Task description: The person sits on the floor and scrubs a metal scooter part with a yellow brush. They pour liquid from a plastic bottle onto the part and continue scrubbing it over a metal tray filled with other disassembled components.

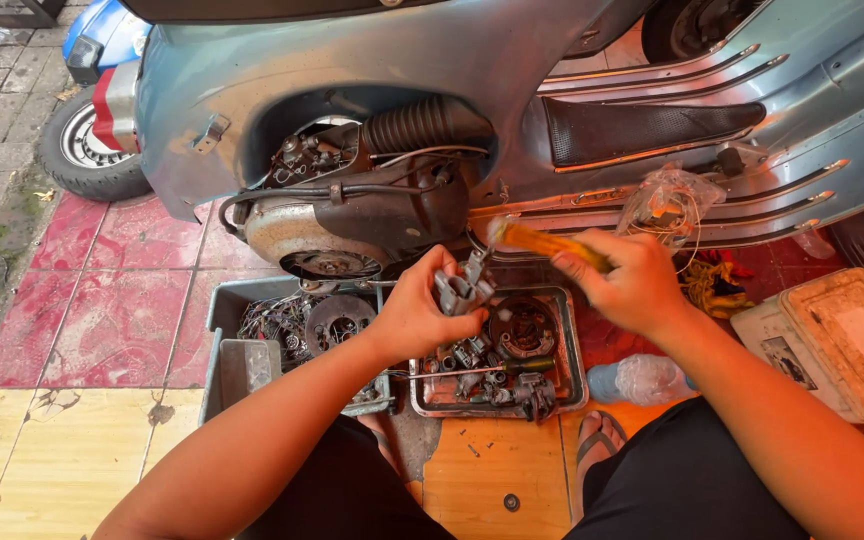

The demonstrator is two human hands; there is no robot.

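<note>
Carburettor part (462, 290), small and grey, sits clenched in the left hand (422, 315) above the metal tray (574, 375). The right hand (632, 285) grips a yellow-handled screwdriver (547, 243), tip just beside the part. Holding the part steady and the tool square would help.
</note>
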